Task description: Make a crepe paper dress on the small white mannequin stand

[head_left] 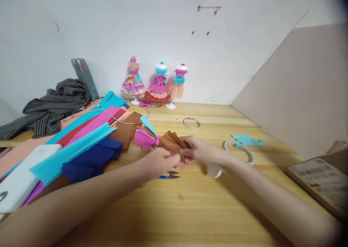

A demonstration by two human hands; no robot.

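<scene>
A small dress form (214, 171) lies sideways above the table, its round white base showing beneath my right wrist. It wears a gathered crepe paper dress (169, 141), brown at the skirt and pink at the top, with a pink band between. My right hand (194, 149) is closed around the lower end of the brown skirt. Close beside it, my left hand (160, 163) is closed in a pinch on a thin pink paper strip (180, 165). Thread snips (170, 176) with dark blades lie under my left hand, their handles partly hidden.
Crepe paper sheets (92, 160) in several colours pile at the left beside a white box (32, 174). Three dressed forms (158, 89) stand along the wall. Tape rolls (251, 154), a blue paper scrap (247, 140) and a cardboard box (320, 181) are rightward.
</scene>
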